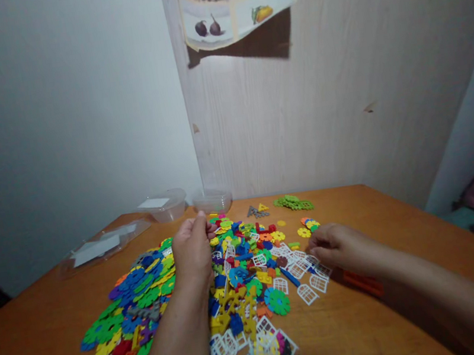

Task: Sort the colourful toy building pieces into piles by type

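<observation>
A mixed heap of plastic building pieces (234, 274) is spread over the wooden table. My left hand (191, 246) is above the heap's middle, thumb and fingers drawn together; whatever they may hold is too small to make out. At the heap's right edge, my right hand (336, 244) is low by the white window-frame pieces (298, 267), with its fingers curled in and their tips partly hidden. Flower-shaped discs (277, 301) in several colours are among the pieces. Just beyond my right hand is a small group of yellow, orange and green discs (308, 227).
Clear plastic tubs (212, 201) stand at the back, with labelled clear lids (99, 247) to their left. Green pieces (292, 203) and grey triangular pieces (257, 212) form small groups at the rear. An orange-red piece (364, 284) is under my right forearm. Walls rise behind the table.
</observation>
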